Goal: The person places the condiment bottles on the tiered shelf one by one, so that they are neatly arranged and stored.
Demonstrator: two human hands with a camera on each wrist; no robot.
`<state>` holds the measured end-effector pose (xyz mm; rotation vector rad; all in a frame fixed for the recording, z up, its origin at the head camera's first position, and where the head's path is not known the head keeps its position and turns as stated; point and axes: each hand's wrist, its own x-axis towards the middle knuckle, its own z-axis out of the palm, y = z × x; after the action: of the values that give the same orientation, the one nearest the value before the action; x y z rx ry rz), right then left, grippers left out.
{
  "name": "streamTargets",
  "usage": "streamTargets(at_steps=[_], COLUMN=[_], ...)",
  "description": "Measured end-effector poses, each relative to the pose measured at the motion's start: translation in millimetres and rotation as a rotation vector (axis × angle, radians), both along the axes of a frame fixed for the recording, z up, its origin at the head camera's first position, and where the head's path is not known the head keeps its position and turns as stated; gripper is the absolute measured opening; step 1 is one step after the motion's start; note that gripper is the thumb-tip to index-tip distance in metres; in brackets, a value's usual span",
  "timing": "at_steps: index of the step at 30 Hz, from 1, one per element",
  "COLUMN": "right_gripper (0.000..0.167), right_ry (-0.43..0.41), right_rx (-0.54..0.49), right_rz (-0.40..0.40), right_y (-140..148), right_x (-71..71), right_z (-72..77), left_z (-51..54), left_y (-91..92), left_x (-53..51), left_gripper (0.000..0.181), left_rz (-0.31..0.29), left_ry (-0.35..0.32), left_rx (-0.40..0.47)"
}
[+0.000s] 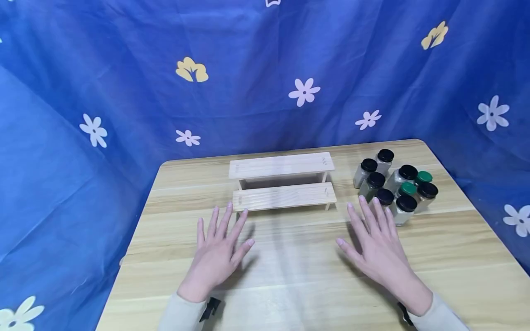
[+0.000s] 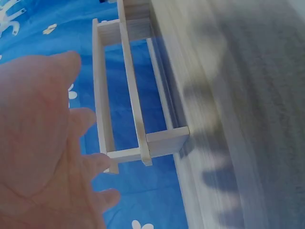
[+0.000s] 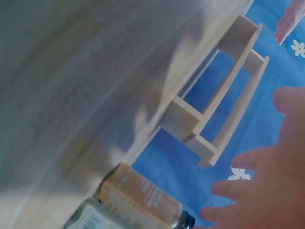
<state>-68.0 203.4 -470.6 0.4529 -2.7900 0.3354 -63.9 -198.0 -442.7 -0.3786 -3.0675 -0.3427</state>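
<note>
A blue cloth (image 1: 248,110) printed with white flowers (image 1: 304,92) and two yellow shapes (image 1: 192,70) hangs behind and on both sides of one pale wooden surface (image 1: 290,266). Near the far edge of the surface, about midway along it, stands one wooden rack (image 1: 285,197) with two shelves, the rear one higher than the front one; both are bare. To its right, nine jars (image 1: 375,184) stand upright in a close cluster: seven have black lids (image 1: 407,172) and two have green lids (image 1: 407,189). The right wrist view takes in two of the jars, one with orange-brown contents.

Two hands are held above the surface, fingers spread and straight, casting shadows on it. The left hand (image 1: 218,258) is just in front of the rack's left end. The right hand (image 1: 378,250) is beside the jars, its fingertips overlapping the nearest ones from above; whether they touch cannot be told. Each arm has one pale sleeve (image 1: 182,315), and a dark strap (image 1: 210,309) shows at each wrist.
</note>
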Motion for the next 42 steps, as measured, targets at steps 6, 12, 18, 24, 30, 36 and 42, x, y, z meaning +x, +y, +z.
streamTargets(at_steps=[6,12,18,24,30,36,42], right_gripper=[0.089,0.086,0.081,0.079,0.08,0.076,0.056], right_ry=[0.052,0.109,0.148,0.085,0.032,-0.026,-0.032], right_rx=[-0.061,-0.208,-0.373,-0.429,-0.417,-0.43,-0.448], right_rz=[-0.029,-0.109,-0.204,-0.333,-0.369,-0.388,-0.342], right_y=[10.3,33.9,63.8,84.8,91.2,96.1,98.5], right_x=[-2.0,-5.3,-9.2,-11.0,-13.7,-18.7,-26.5], right_z=[14.0,25.9,29.7,28.8,21.7,12.0,2.1], left_z=[5.8,13.5,12.5,7.4,0.5,-7.4,-21.3], left_y=[-1.4,-1.7,-8.5,-15.7,-19.4,-21.8,-23.1], left_x=[-11.1,-24.7,-40.3,-52.9,-60.1,-67.2,-74.2], left_gripper=[0.07,0.07,0.072,0.074,0.067,0.064,0.052], left_rz=[0.018,0.051,0.086,0.089,0.125,0.206,0.244], left_ry=[-0.02,-0.036,-0.061,-0.098,-0.134,-0.159,-0.111], left_rx=[0.113,0.275,0.402,0.519,0.61,0.699,0.829])
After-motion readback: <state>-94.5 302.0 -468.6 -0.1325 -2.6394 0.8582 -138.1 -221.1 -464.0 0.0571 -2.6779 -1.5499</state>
